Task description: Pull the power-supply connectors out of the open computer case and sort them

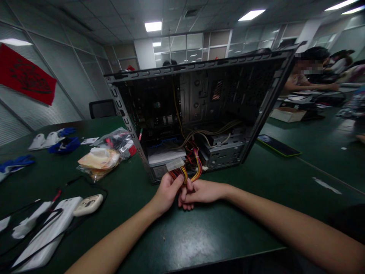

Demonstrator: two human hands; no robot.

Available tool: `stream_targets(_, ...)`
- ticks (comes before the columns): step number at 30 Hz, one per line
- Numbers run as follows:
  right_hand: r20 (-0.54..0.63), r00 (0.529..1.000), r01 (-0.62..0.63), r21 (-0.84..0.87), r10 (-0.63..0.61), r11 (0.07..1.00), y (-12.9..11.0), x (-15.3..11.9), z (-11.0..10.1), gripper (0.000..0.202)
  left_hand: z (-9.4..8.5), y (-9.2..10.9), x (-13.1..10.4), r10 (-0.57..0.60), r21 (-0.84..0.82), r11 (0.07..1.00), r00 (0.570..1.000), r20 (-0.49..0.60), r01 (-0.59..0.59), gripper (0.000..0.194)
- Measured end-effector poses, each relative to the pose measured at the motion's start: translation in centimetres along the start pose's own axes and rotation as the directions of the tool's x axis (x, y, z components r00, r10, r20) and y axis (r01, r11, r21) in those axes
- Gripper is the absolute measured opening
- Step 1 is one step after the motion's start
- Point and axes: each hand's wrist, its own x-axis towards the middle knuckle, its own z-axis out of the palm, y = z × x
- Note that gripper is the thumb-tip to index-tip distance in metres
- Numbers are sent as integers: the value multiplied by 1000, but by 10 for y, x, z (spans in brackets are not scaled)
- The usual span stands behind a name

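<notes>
An open computer case (196, 68) stands on the green table with its inside facing me. A bundle of coloured power cables (196, 163), red, yellow, orange and black, comes out of its lower part. My left hand (168, 192) is closed round the left part of this bundle. From the right, my right hand (201, 191) pinches the cables close beside it, its fingers curled below. The cable ends are hidden by my fingers. A labelled power supply (159, 172) sits in the case's lower left corner, and metal drive bays (225, 154) are at the lower right.
To the left lie a white power strip (48, 232), a beige case (88, 204), plastic bags (99, 158) and blue-and-white gloves (17, 163). A dark mat with a green edge (279, 145) lies right of the case. Other people sit farther back at right near an open box (288, 114).
</notes>
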Motion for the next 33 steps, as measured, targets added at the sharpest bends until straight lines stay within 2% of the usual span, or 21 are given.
stream_targets(5, -12, 1000, 3, -4, -4, 1000, 2, 4, 0, 36, 2, 4, 0, 44, 39, 998, 998, -39, -42, 51)
stream_targets(9, -29, 1000, -3, -2, 3, 1000, 5, 8, 1, 39, 1, 5, -1, 33, 60, 998, 997, -70, -29, 51)
stream_targets(16, -51, 999, -20, -27, 19, 999, 5, 9, 2, 37, -4, 2, 0, 34, 74, 997, 998, -50, -31, 50)
stream_targets(20, -58, 998, -14, -26, 13, 1000, 8, 9, 2, 36, -1, 2, -1, 23, 97, 995, 998, -62, -17, 52)
stream_targets(26, -46, 999, 4, -97, -9, 995, 9, 6, 3, 32, 6, 3, -4, 15, 107, 994, 1000, -22, -13, 53)
stream_targets(33, -48, 999, -4, -165, -4, 986, 5, 4, 5, 35, 4, 2, -4, 27, 145, 989, 1000, 15, -29, 49)
